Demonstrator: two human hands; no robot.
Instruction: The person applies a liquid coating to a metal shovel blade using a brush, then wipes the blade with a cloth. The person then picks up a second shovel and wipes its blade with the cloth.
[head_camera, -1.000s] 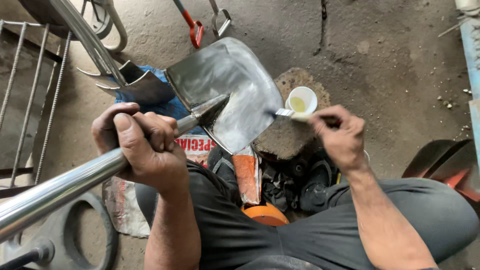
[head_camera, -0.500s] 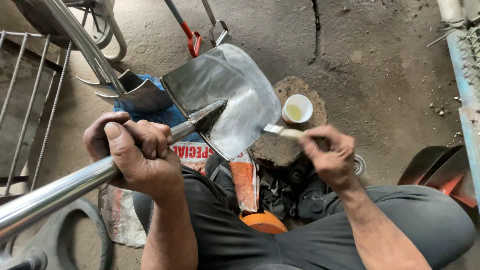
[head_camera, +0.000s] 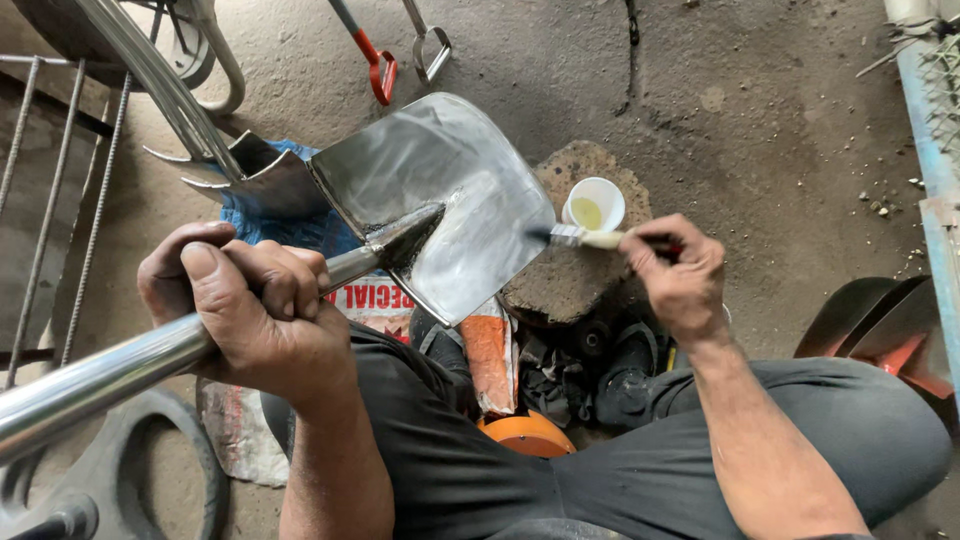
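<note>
A person's left hand (head_camera: 250, 315) is clamped around a shiny shovel (head_camera: 440, 200) handle; right hand (head_camera: 680, 275) fingers pinch a small paintbrush (head_camera: 585, 238) touching the blade's edge, beside a white cup (head_camera: 595, 203)

A bare steel shovel (head_camera: 440, 200) lies tilted, its shiny blade face up above a flat stone, its polished tubular handle running down to the lower left. A small paintbrush (head_camera: 580, 238) with a pale handle touches the blade's right edge
</note>
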